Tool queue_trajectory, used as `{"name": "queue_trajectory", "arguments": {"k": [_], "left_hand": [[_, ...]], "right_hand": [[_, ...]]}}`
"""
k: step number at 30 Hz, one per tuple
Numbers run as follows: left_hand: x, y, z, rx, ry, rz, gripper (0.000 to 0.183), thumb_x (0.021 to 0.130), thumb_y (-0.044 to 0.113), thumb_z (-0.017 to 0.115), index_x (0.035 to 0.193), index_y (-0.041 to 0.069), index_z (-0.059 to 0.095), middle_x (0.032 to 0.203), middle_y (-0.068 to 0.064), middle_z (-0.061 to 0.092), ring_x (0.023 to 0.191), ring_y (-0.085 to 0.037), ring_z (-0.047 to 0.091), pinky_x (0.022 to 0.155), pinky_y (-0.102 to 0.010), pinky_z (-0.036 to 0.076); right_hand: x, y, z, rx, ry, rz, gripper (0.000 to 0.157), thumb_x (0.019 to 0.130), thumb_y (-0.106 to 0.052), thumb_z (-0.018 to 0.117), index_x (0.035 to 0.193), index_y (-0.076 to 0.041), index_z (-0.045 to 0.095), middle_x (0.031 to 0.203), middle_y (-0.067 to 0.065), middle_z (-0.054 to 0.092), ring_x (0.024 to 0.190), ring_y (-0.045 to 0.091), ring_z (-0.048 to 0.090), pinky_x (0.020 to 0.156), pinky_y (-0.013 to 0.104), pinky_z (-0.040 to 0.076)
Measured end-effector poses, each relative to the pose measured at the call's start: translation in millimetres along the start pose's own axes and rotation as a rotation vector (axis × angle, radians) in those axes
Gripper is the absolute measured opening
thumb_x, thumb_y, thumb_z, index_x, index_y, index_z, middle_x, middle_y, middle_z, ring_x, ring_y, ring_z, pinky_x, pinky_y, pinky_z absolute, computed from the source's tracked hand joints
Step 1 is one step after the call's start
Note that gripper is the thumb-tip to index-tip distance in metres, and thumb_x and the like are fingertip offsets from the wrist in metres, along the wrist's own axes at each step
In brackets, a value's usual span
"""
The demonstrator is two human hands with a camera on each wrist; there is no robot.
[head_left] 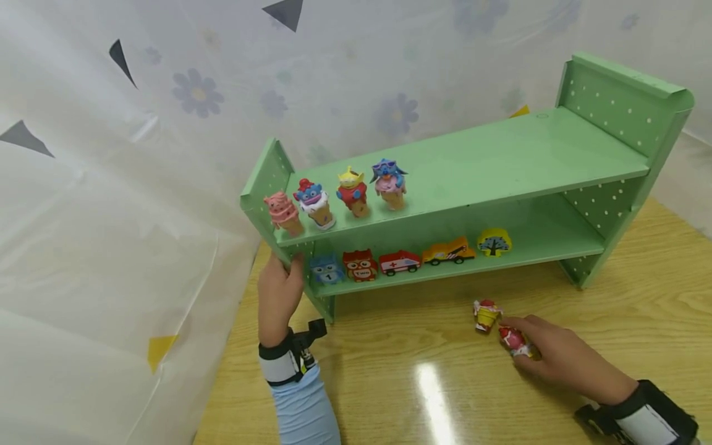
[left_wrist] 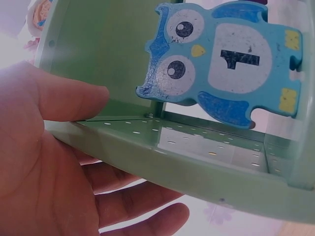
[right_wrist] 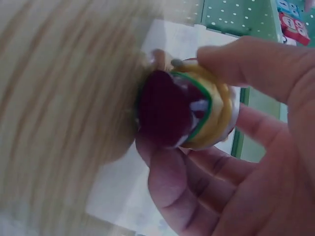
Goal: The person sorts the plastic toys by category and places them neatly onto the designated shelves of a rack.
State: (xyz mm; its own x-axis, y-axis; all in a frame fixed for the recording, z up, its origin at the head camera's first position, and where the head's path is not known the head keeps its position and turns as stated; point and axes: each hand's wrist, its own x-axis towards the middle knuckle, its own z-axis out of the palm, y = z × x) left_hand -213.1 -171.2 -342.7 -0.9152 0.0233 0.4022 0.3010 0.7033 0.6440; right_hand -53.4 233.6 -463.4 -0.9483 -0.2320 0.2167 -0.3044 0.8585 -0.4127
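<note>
My left hand grips the left side panel of a green shelf, thumb inside and fingers outside. Beside that thumb stands a blue owl block marked 1. At the right, low over the wooden table, my right hand pinches a small toy figure. In the right wrist view this toy figure shows a glossy dark red part and a yellow part with a green edge; its exact kind is unclear. Just left of it, a small yellow cup-shaped toy with a red top lies on the table.
Several ice-cream-cone figures stand at the left of the upper shelf. Along the lower shelf are a red owl block, an ambulance, an orange truck and a yellow tree block. A flowered sheet hangs behind.
</note>
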Motion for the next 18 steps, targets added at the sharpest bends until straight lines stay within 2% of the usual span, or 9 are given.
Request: {"name": "queue_trajectory", "arguments": {"k": [4, 7, 11, 14, 15, 18], "left_hand": [[-0.5, 1.0, -0.4, -0.005, -0.007, -0.009, 0.021, 0.099, 0.030, 0.046, 0.102, 0.009, 0.050, 0.075, -0.008, 0.040, 0.074, -0.027, 0.048, 0.062, -0.037, 0.037], [-0.4, 1.1, -0.4, -0.009, -0.008, -0.010, 0.021, 0.099, 0.029, 0.046, 0.103, 0.009, 0.050, 0.075, -0.008, 0.040, 0.073, -0.027, 0.048, 0.062, -0.037, 0.037], [0.1, 1.0, -0.7, -0.005, -0.010, -0.009, 0.024, 0.099, 0.032, 0.044, 0.104, 0.009, 0.050, 0.075, -0.008, 0.040, 0.074, -0.027, 0.048, 0.062, -0.036, 0.037], [0.1, 0.9, -0.9, -0.007, -0.009, -0.008, 0.025, 0.099, 0.031, 0.045, 0.107, 0.009, 0.051, 0.077, -0.009, 0.042, 0.075, -0.027, 0.049, 0.063, -0.037, 0.037], [0.2, 0.8, -0.9, -0.007, -0.008, -0.008, 0.025, 0.099, 0.031, 0.045, 0.108, 0.009, 0.051, 0.077, -0.009, 0.043, 0.076, -0.027, 0.049, 0.063, -0.037, 0.037], [0.0, 0.5, -1.1, -0.011, -0.007, -0.006, 0.028, 0.099, 0.032, 0.045, 0.110, 0.007, 0.052, 0.079, -0.010, 0.046, 0.077, -0.028, 0.050, 0.064, -0.038, 0.038]], "right_hand": [[-1.1, -2.2, -1.6, 0.014, 0.069, -0.052, 0.057, 0.075, -0.018, 0.078, 0.128, -0.011, 0.056, 0.104, 0.004, 0.064, 0.080, 0.007, 0.055, 0.060, 0.030, 0.047], [-0.4, -8.1, -5.5, 0.096, 0.103, -0.081, 0.055, 0.082, -0.015, 0.073, 0.133, -0.016, 0.052, 0.108, 0.004, 0.062, 0.079, 0.002, 0.053, 0.058, 0.027, 0.045], [4.0, -23.7, -15.3, 0.289, 0.092, -0.063, 0.045, 0.093, -0.008, 0.058, 0.136, -0.017, 0.049, 0.112, 0.006, 0.059, 0.081, 0.001, 0.053, 0.055, 0.025, 0.047], [11.2, -38.2, -25.8, 0.431, 0.094, -0.063, 0.037, 0.096, -0.001, 0.049, 0.130, -0.015, 0.049, 0.111, 0.008, 0.056, 0.082, 0.005, 0.056, 0.056, 0.026, 0.050], [14.4, -43.4, -29.7, 0.462, 0.106, -0.076, 0.036, 0.095, 0.000, 0.050, 0.127, -0.016, 0.049, 0.110, 0.007, 0.055, 0.083, 0.006, 0.056, 0.057, 0.026, 0.050], [27.2, -59.2, -44.5, 0.462, 0.163, -0.169, 0.039, 0.089, 0.003, 0.060, 0.120, -0.018, 0.048, 0.111, 0.001, 0.054, 0.086, 0.006, 0.055, 0.064, 0.023, 0.051]]}}
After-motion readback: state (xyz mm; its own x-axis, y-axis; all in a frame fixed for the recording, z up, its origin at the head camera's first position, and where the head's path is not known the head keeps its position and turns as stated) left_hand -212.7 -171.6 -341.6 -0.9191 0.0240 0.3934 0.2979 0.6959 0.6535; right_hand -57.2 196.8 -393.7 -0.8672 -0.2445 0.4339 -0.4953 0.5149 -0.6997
